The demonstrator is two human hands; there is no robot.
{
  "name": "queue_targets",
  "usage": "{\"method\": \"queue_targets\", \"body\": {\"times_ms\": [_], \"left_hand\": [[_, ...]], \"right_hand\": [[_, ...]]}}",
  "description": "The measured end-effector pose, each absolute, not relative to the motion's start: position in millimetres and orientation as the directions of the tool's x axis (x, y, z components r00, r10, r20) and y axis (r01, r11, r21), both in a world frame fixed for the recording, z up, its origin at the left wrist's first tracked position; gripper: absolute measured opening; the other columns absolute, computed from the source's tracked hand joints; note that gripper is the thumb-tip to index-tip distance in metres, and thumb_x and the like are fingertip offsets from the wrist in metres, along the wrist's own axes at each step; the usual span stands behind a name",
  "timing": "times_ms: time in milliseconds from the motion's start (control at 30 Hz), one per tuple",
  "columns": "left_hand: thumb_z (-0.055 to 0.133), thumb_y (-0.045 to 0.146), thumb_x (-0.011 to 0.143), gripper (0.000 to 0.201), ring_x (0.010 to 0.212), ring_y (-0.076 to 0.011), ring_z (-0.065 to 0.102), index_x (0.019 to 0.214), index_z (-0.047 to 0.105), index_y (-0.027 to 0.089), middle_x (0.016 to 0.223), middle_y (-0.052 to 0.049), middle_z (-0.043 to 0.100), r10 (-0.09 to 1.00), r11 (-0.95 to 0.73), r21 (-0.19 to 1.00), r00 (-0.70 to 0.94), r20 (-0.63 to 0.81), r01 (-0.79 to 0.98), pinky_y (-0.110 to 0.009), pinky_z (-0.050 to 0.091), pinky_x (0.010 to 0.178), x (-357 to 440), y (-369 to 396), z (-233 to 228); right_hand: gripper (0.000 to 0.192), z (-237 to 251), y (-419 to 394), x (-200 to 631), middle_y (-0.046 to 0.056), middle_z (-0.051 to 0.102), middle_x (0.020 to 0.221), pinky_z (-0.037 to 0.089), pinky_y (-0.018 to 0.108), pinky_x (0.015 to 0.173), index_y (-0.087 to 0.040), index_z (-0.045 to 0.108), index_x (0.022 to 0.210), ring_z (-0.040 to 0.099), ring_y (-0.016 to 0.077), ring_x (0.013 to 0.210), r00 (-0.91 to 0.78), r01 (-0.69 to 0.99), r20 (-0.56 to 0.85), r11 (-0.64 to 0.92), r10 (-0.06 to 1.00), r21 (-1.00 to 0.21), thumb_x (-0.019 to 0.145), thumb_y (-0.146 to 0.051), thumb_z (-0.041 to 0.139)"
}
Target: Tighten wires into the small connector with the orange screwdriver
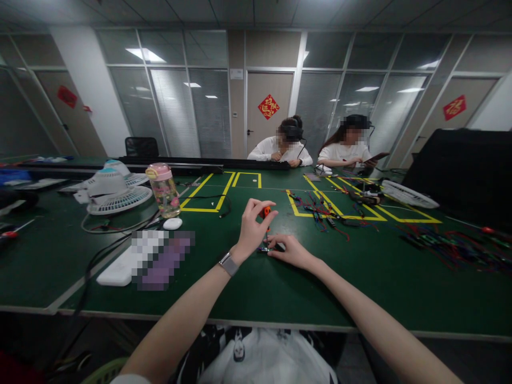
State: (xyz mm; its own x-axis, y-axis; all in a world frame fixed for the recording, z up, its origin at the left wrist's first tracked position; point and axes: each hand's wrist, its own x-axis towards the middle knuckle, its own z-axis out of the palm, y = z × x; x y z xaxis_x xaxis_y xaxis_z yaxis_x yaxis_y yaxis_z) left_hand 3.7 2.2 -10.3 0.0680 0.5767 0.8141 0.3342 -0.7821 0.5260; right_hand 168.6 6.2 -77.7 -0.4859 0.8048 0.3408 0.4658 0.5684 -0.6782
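Observation:
My left hand [255, 226] is closed around the orange and black handle of a screwdriver [266, 211], held upright with its shaft pointing down. At the tip of the shaft lies a small electronic part [264, 249] on the green table. Beside it, my right hand [290, 250] rests low on the table, its fingertips pinching the edge of that part. The part is too small to make out in detail, and the fingers hide some of it.
Wired circuit pieces [320, 208] lie ahead right, with a bigger tangle of wires [460, 245] at far right. On the left stand a bottle [164, 189], a white fan [118, 192], a white power bank [120, 269] and a purple item [168, 264]. Two people sit opposite.

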Motion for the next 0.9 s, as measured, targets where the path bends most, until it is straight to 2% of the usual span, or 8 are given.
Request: {"method": "queue_targets", "body": {"times_ms": [167, 233, 300, 467, 533, 700, 800, 900], "left_hand": [[0.035, 0.021, 0.100, 0.033, 0.102, -0.0168, 0.059, 0.125, 0.057, 0.022, 0.114, -0.007, 0.059, 0.596, -0.793, 0.550, 0.147, 0.790, 0.261, -0.030, 0.048, 0.088, 4.4, 2.8, -11.4], [0.036, 0.020, 0.099, 0.035, 0.105, -0.0171, 0.060, 0.129, 0.053, 0.022, 0.118, -0.008, 0.060, 0.599, -0.796, 0.564, 0.157, 0.785, 0.219, -0.031, 0.048, 0.091, 5.2, 5.0, -12.9], [0.041, 0.020, 0.098, 0.033, 0.102, -0.0166, 0.061, 0.128, 0.054, 0.022, 0.113, -0.007, 0.062, 0.600, -0.794, 0.569, 0.131, 0.789, 0.215, -0.030, 0.049, 0.088, 5.9, 6.3, -14.0], [0.064, 0.024, 0.086, 0.019, 0.085, -0.0149, 0.057, 0.105, 0.067, 0.022, 0.093, -0.003, 0.058, 0.568, -0.789, 0.528, 0.045, 0.822, 0.313, -0.027, 0.048, 0.079, 5.5, 3.1, -12.4], [0.062, 0.026, 0.088, 0.017, 0.086, -0.0151, 0.057, 0.103, 0.068, 0.022, 0.093, -0.003, 0.056, 0.575, -0.781, 0.530, 0.049, 0.817, 0.330, -0.027, 0.048, 0.080, 4.8, 1.3, -11.4], [0.037, 0.022, 0.099, 0.034, 0.106, -0.0167, 0.059, 0.128, 0.055, 0.023, 0.118, -0.007, 0.060, 0.612, -0.786, 0.576, 0.148, 0.777, 0.223, -0.031, 0.047, 0.092, 4.9, 2.3, -12.4], [0.040, 0.023, 0.098, 0.034, 0.099, -0.0168, 0.063, 0.130, 0.053, 0.023, 0.116, -0.007, 0.063, 0.629, -0.775, 0.605, 0.138, 0.765, 0.182, -0.030, 0.050, 0.086, 6.1, 3.9, -13.6], [0.053, 0.024, 0.093, 0.028, 0.091, -0.0162, 0.062, 0.120, 0.060, 0.022, 0.102, -0.005, 0.064, 0.609, -0.779, 0.578, 0.075, 0.789, 0.241, -0.028, 0.050, 0.080, 6.2, 3.4, -12.9]], "right_hand": [[0.008, -76.7, 5.9, 169.0, 0.010, 0.074, 0.104, 0.048, 0.043, 0.096, -0.019, 0.069, 0.079, 0.066, 0.0283, 0.107, -0.491, 0.461, 0.355, 0.582, 0.796, -0.670, 0.073, -0.022, 0.073], [0.008, -77.0, 6.3, 169.1, 0.010, 0.073, 0.105, 0.048, 0.043, 0.095, -0.019, 0.069, 0.079, 0.066, 0.0276, 0.107, -0.493, 0.459, 0.355, 0.584, 0.794, -0.669, 0.073, -0.021, 0.073], [0.007, -77.4, 6.7, 169.2, 0.010, 0.073, 0.106, 0.048, 0.043, 0.095, -0.019, 0.068, 0.079, 0.066, 0.0268, 0.106, -0.494, 0.461, 0.353, 0.584, 0.795, -0.668, 0.073, -0.020, 0.073], [0.007, -77.8, 6.7, 169.0, 0.010, 0.073, 0.105, 0.048, 0.042, 0.094, -0.019, 0.067, 0.076, 0.066, 0.0269, 0.107, -0.489, 0.472, 0.346, 0.577, 0.800, -0.667, 0.073, -0.019, 0.073], [0.007, -77.7, 6.5, 168.8, 0.010, 0.073, 0.104, 0.048, 0.042, 0.095, -0.019, 0.067, 0.076, 0.066, 0.0269, 0.107, -0.487, 0.472, 0.346, 0.575, 0.802, -0.669, 0.073, -0.020, 0.073], [0.007, -77.8, 6.9, 168.7, 0.010, 0.073, 0.104, 0.047, 0.043, 0.096, -0.019, 0.068, 0.078, 0.066, 0.0263, 0.106, -0.491, 0.466, 0.347, 0.577, 0.799, -0.671, 0.073, -0.021, 0.073], [0.007, -78.0, 7.2, 169.1, 0.010, 0.073, 0.105, 0.047, 0.043, 0.096, -0.019, 0.068, 0.078, 0.066, 0.0261, 0.106, -0.497, 0.461, 0.347, 0.581, 0.795, -0.670, 0.073, -0.021, 0.073], [0.007, -77.6, 6.7, 169.2, 0.010, 0.073, 0.105, 0.047, 0.043, 0.097, -0.019, 0.068, 0.078, 0.066, 0.0269, 0.108, -0.498, 0.461, 0.344, 0.580, 0.796, -0.672, 0.073, -0.021, 0.073]]}}
